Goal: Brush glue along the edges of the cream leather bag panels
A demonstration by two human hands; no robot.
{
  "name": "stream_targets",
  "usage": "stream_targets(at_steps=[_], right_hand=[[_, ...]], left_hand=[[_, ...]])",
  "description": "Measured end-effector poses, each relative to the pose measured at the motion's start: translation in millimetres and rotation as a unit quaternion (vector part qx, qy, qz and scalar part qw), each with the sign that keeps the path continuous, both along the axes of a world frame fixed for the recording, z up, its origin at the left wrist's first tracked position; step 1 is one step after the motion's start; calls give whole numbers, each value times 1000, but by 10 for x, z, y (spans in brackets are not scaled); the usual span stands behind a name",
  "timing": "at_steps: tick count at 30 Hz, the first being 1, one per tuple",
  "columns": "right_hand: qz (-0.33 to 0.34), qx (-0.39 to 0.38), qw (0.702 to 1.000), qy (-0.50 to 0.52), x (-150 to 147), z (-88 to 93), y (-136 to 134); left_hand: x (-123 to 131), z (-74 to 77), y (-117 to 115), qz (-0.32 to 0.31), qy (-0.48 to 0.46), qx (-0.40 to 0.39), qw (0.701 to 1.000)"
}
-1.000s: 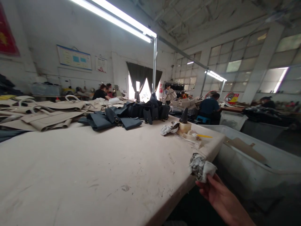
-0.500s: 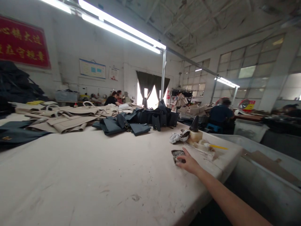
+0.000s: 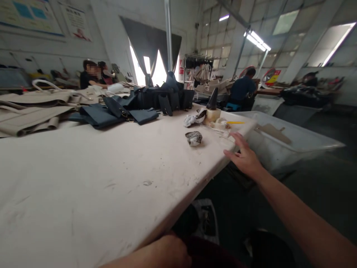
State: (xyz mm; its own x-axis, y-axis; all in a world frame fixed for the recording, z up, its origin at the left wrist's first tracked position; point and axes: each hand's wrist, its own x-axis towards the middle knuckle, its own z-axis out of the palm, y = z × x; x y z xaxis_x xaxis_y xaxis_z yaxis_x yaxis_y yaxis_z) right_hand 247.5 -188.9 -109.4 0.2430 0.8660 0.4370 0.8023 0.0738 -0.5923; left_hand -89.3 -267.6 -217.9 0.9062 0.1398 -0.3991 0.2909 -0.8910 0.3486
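My right hand (image 3: pixel 245 155) is open beside the table's right edge, thumb and fingers apart, holding nothing. To its left, a crumpled grey-and-white wad (image 3: pixel 194 138) lies on the white-covered table (image 3: pixel 111 163), apart from the hand. Beyond the fingertips are a yellow-handled tool (image 3: pixel 234 122), a pale block-like container (image 3: pixel 213 114) with a dark cone (image 3: pixel 213 99) on top, and a whitish crumpled cloth (image 3: pixel 189 120). Low in view by the table's near edge, my left hand (image 3: pixel 171 250) appears curled closed; its fingertips and anything in them are hidden.
Dark blue bag pieces (image 3: pixel 102 114) and beige bags (image 3: pixel 30 117) lie along the table's far side. A large white bin (image 3: pixel 304 143) stands right of the table. A person in dark blue (image 3: pixel 243 87) sits beyond, and other people (image 3: pixel 90 76) work at the back left.
My right hand has let go of the crumpled wad and drawn back right, past the table edge. The view has turned right and down, and my left hand has come into view.
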Motion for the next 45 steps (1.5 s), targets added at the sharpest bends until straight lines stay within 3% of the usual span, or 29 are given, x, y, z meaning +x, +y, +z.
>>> stream_targets(at_steps=[3, 6, 8, 11, 18, 22, 26, 31, 34, 36, 38, 42, 45], right_hand=[[-69, 33, 990, 119, 125, -304, -710], [-146, 7, 964, 220, 246, -642, -1275], [-186, -11, 944, 272, 323, -804, -1538], [-227, -11, 921, 316, 419, -901, -1787], [-228, 26, 921, 314, 463, -792, -1978], [-213, 32, 929, 301, 396, -806, -1969], [-214, 31, 919, 330, 392, -954, -1941], [-238, 36, 884, 401, 477, -1249, -2034], [-249, 30, 840, 482, 548, -1417, -2079], [-234, 31, 804, 546, 615, -1543, -2043], [-200, 32, 760, 618, 703, -1712, -1949], [-108, -15, 625, 773, 880, -2202, -1676], [-106, -40, 550, 827, 957, -2584, -1502]], left_hand=[[-14, 46, -4, 4, 6, 44, 999], [-25, 93, -4, 10, 23, 62, 998], [-25, 112, -10, 12, 27, 65, 997], [-13, 162, -24, 2, 33, 72, 997], [76, 524, -15, -44, 15, 117, 992], [107, 756, 36, -25, -122, 169, 978], [48, 874, 191, 57, -280, 274, 918], [-49, 867, 566, 220, -367, 391, 815], [-48, 833, 733, 317, -366, 388, 785], [-28, 822, 766, 318, -350, 381, 794], [-12, 817, 744, 277, -337, 384, 814], [-25, 795, 662, 195, -314, 379, 848], [-33, 776, 663, 120, -274, 352, 887]])
